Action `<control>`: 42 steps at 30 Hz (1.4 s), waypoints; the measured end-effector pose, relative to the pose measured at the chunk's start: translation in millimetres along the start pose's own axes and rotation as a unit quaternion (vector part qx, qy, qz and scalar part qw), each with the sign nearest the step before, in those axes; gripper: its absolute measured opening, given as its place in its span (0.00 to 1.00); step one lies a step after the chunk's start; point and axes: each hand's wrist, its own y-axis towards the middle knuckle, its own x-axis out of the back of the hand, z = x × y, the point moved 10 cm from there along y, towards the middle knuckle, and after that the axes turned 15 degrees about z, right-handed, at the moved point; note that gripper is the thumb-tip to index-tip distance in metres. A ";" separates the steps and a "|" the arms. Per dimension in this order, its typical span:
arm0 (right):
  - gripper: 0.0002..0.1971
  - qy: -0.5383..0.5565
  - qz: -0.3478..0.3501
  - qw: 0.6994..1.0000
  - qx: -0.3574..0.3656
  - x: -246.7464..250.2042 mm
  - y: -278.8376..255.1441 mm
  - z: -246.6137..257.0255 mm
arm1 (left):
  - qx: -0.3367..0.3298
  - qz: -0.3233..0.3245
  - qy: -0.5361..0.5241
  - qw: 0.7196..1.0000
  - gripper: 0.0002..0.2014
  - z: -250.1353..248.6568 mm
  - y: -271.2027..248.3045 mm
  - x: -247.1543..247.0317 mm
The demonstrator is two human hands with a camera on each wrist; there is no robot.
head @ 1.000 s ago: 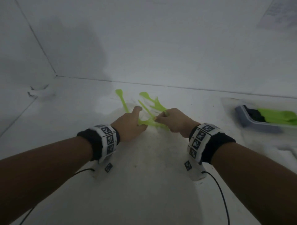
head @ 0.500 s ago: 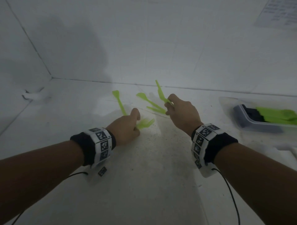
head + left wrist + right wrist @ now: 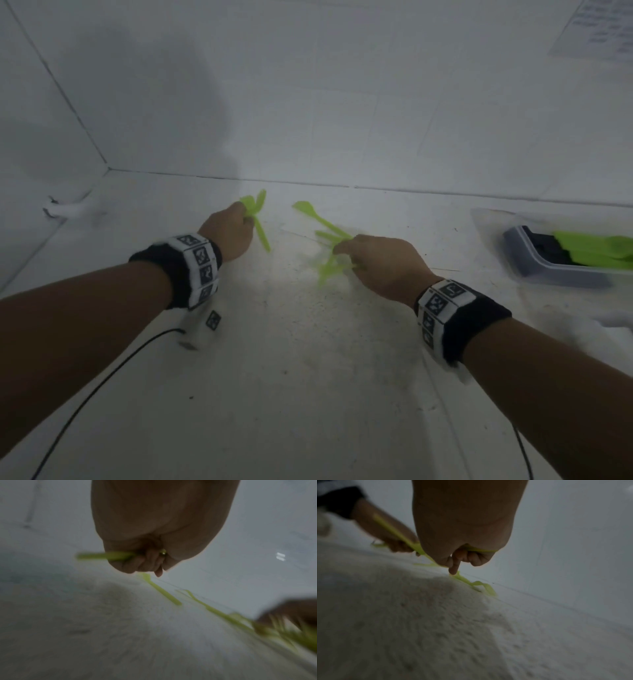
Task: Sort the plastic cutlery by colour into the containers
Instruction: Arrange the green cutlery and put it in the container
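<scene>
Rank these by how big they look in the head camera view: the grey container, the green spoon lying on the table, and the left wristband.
1. grey container, though the frame edge cuts it off
2. left wristband
3. green spoon

The wristband sits nearer the camera, which inflates it.

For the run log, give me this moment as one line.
left hand: grips green cutlery | right hand: grips green cutlery bunch | container: holds green pieces | stage: gathering
</scene>
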 end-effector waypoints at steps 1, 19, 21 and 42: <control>0.24 -0.038 0.029 0.999 0.014 -7.7 -0.5 3.9 | 0.025 0.003 -0.001 1.000 0.20 1.8 7.0 1.2; 0.08 -0.009 0.060 0.998 -0.025 -15.1 -27.7 -14.7 | -0.029 0.041 0.019 0.999 0.12 -13.7 7.1 -12.3; 0.07 -0.006 0.050 0.998 -0.023 -12.2 -26.9 -13.1 | -0.043 0.041 0.031 0.998 0.11 -16.5 1.9 -14.9; 0.16 -0.118 0.015 0.983 -0.138 -16.1 -85.1 -80.2 | -0.214 0.088 0.254 0.939 0.15 -133.1 12.1 -83.8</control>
